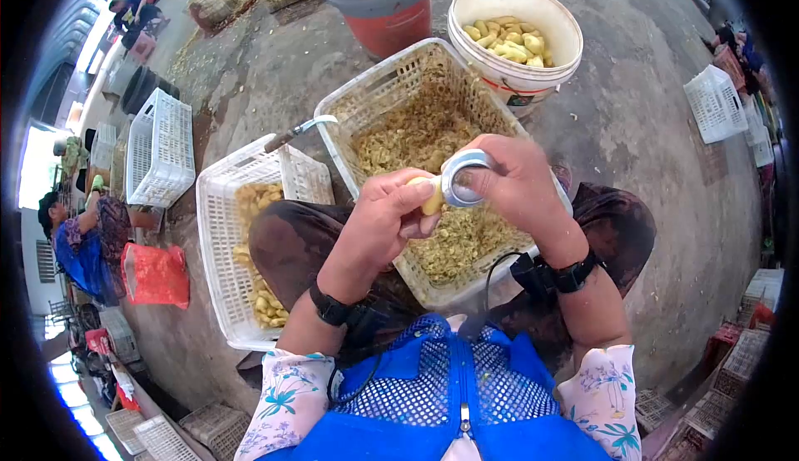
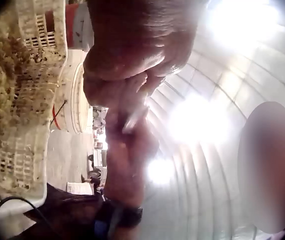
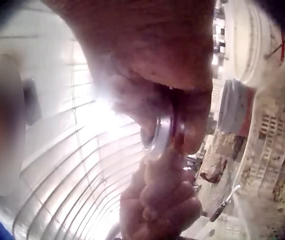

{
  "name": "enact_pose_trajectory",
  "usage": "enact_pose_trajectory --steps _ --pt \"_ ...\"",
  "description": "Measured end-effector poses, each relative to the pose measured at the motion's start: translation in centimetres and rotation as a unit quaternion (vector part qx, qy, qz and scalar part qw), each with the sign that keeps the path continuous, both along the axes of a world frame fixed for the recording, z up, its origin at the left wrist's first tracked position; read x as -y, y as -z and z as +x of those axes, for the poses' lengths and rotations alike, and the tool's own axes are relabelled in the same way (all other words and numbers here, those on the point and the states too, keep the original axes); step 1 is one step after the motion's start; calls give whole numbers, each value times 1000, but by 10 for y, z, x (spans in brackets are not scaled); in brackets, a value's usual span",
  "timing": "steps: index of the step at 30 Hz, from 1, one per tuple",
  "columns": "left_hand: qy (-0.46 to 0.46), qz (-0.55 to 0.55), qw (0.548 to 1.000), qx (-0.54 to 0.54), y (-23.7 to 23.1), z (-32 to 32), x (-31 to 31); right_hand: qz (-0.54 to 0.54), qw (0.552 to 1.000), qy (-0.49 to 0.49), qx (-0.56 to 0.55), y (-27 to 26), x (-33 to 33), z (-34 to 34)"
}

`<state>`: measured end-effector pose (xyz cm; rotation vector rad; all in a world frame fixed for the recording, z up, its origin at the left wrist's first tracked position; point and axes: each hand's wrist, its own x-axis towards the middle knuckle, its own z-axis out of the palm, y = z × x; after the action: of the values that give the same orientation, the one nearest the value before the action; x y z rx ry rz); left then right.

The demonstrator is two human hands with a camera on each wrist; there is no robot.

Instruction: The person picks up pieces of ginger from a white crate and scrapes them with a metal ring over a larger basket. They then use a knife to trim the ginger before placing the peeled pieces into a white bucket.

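Observation:
In the head view the left hand [image 1: 389,211] pinches a pale yellow, knobbly root piece [image 1: 433,200] between thumb and fingers. Its right neighbour, the right hand [image 1: 520,186], grips a round white-and-grey ring-shaped tool [image 1: 466,180], whose edge meets the piece. Both hands are over a white crate [image 1: 331,138] holding shavings [image 1: 454,249]. The right wrist view shows the ring tool [image 3: 160,136] in the right hand [image 3: 147,55], with the left hand [image 3: 160,200] against it. Fingers hide much of the piece in both wrist views.
Left of the knees, a white crate [image 1: 218,274] holds yellow pieces. A knife [image 1: 295,132] lies across the crate rims. Behind stand a white bucket [image 1: 566,66] of yellow pieces and a grey-red bucket [image 1: 387,28]. A red sack [image 1: 156,275] and a seated person are at left.

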<state>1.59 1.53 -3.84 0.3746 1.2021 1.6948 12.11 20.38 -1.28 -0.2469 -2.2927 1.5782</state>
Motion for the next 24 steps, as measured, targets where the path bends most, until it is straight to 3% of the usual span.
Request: enact_pose_trajectory --steps 1,4,8,11,18,21,24 --pt "0 -2 1000 7 -1 0 1 10 1000 15 15 0 -2 0" --pt "32 56 996 56 -6 -2 7 -110 989 100 15 14 -22 -3" --pt "-50 48 993 94 -7 3 -1 -11 997 61 44 -5 -21 9" --pt "-69 66 988 118 5 1 -4 -104 993 22 -48 -2 -5 5" --pt "-74 43 990 116 -1 3 -11 -13 996 -15 -88 4 4 1" --pt "-51 59 990 121 11 0 -6 4 998 1 -65 4 8 1" --pt "-49 59 990 120 10 -2 -1 35 998 -21 42 -1 -2 5"
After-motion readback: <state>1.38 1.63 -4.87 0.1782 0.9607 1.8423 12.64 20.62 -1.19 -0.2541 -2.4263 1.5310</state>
